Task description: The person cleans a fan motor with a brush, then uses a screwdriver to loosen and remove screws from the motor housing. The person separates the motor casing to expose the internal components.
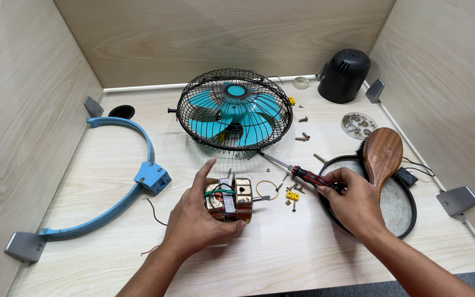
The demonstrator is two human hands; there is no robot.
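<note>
My left hand [193,220] grips the copper-wound metal motor core [229,199] on the pale wooden surface [281,253]; my right hand [353,201] holds the red-and-black-handled screwdriver [303,175], near the teal-bladed black wire-caged fan [235,109].

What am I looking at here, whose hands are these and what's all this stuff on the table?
This is one picture from a camera worn on a person's head, looking down at their own two bare hands over a pale wooden table with walls on three sides.

The left hand grips a small motor with copper windings. The right hand holds a screwdriver by its red and black handle, tip pointing toward the fan.

Behind the hands lies a fan: teal blades inside a black wire cage. To the left is a curved blue bracket. To the right, a wooden brush rests on a round black-rimmed plate. At the back right stands a black cover. Loose screws and small yellow parts are scattered between.
</note>
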